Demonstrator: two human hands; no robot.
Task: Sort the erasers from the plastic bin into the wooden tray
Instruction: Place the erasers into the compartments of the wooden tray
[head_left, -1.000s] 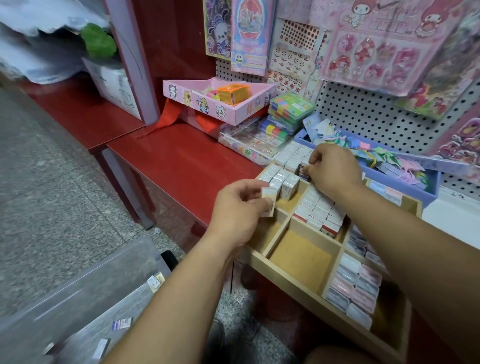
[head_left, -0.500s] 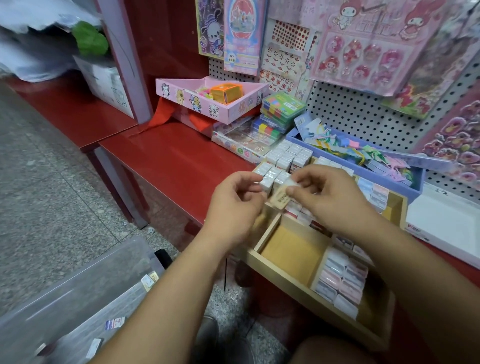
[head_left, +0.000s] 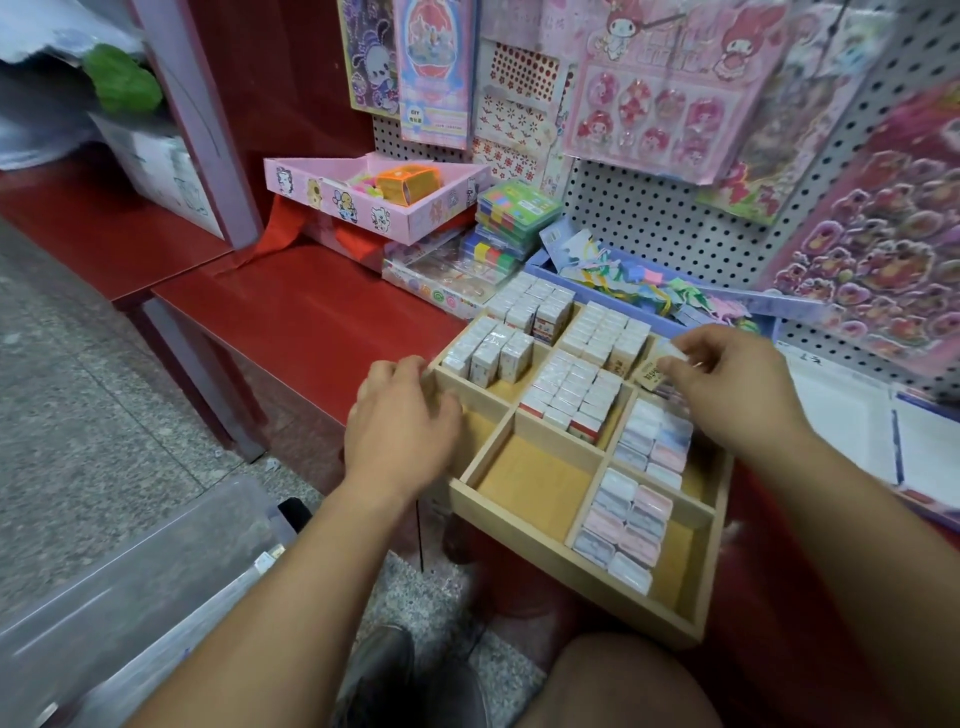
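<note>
Head view: right hand (head_left: 727, 387) pinches eraser (head_left: 653, 373) above wooden tray (head_left: 571, 564)

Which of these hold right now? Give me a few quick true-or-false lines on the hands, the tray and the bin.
1. The right hand pinches a tan eraser over the wooden tray. True.
2. The tray's near middle compartment is packed with erasers. False: it shows only its bare wooden bottom.
3. Pink and blue erasers lie in the tray's near right compartments. True.
4. The plastic bin stands on the red table beside the tray. False: it sits low at the left, off the table.
5. The left hand reaches into the plastic bin. False: it is at the tray's left edge.
</note>
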